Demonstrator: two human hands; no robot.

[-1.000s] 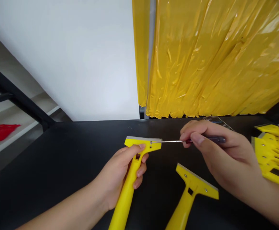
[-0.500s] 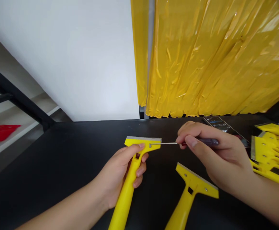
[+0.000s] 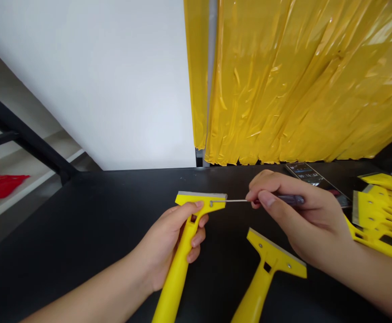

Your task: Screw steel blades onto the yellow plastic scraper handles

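My left hand is closed round the neck of a yellow scraper, its thumb lying on the head below the grey blade edge. Between the fingers of my right hand is a screwdriver with a dark see-through handle. Its thin shaft runs left, and the tip meets a screw on the right side of the scraper head. A second yellow scraper, with two screws and a square hole, lies on the black table between my hands, nearer to me.
Several more yellow scrapers lie piled at the right. A phone with a lit screen rests behind my right hand. Yellow plastic sheeting and a white panel stand along the back edge. A red item is on a shelf at left.
My right hand and the screwdriver have shifted very slightly left. The left hand and its scraper have hardly moved.
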